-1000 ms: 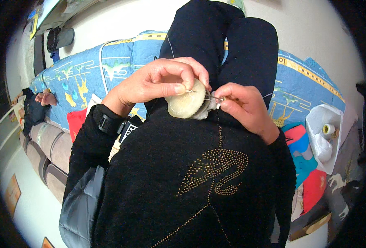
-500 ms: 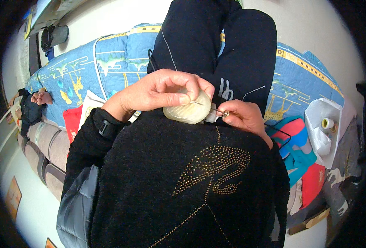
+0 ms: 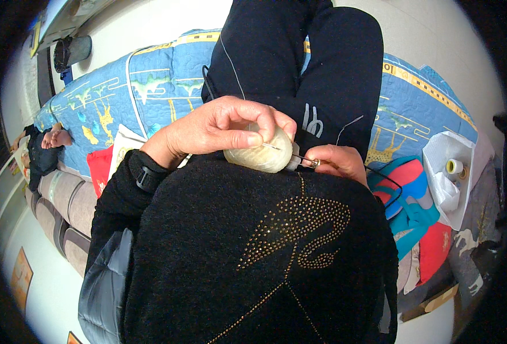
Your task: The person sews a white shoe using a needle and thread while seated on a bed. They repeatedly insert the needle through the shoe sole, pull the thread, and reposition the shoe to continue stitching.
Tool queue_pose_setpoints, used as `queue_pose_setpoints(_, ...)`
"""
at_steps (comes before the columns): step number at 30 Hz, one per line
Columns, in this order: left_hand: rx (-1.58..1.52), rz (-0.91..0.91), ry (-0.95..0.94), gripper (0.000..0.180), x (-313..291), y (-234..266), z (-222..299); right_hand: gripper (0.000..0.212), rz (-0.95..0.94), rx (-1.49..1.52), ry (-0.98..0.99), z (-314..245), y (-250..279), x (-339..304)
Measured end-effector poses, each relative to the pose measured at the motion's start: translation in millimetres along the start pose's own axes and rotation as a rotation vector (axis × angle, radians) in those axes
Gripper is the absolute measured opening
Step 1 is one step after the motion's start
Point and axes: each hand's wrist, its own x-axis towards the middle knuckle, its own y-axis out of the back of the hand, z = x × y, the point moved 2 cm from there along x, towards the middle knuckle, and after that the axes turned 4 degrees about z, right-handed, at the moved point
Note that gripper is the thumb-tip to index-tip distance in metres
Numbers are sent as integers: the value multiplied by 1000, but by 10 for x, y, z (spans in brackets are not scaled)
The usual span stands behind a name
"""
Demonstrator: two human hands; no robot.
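Observation:
A cream, rounded piece with a finely ribbed surface [image 3: 258,157] sits in front of my lower chest. My left hand [image 3: 230,127] curls over its top, thumb and fingers closed on it; a thin pale strand or needle lies by the thumb tip. My right hand [image 3: 340,160] pinches a thin dark metal rod [image 3: 302,157] with a shiny end at the fingertips. The rod points to the right edge of the cream piece, beside a small white bit [image 3: 293,163]. A grey thread [image 3: 230,60] runs from the left hand up over my dark trousers. Whether the rod's tip enters the piece is hidden.
I sit on a blue patterned quilt [image 3: 150,86]. To the right are a white box [image 3: 448,172] with a thread spool [image 3: 454,166], a teal cloth [image 3: 408,218] and a red cushion [image 3: 435,252]. Another person's bare foot [image 3: 57,137] shows at far left. A black cord [image 3: 394,186] loops by my right hand.
My right hand has shifted slightly, its fingers curling more around the rod. The left hand keeps its grip on the cream piece. The whole view has moved a little.

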Motion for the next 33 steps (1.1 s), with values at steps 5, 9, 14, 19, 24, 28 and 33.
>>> queue_pose_setpoints(5, 14, -4, -1, 21, -1, 4, 0, 24, -39, 11, -82, -68, 24, -8)
queue_pose_setpoints(9, 10, -33, -19, 22, 15, 14, -24, 23, -21, 68, -113, -70, 14, -40)
queue_pose_setpoints(14, 18, -37, -17, 22, 8, 26, -49, 26, 9, 45, -112, -23, 4, -70)
queue_pose_setpoints(19, 10, -38, -19, 22, 11, 32, -69, 27, -30, 26, -132, -10, 38, -97)
queue_pose_setpoints(24, -2, -50, -29, 22, 10, 55, -89, 26, -28, 8, -111, 38, 41, -83)
queue_pose_setpoints(28, -126, -31, -22, 33, 21, 39, -97, 20, -22, -68, -75, 51, 75, -47)
queue_pose_setpoints(33, -13, 82, -87, 66, 104, -34, -38, 21, 18, -112, -113, 34, 109, 33)
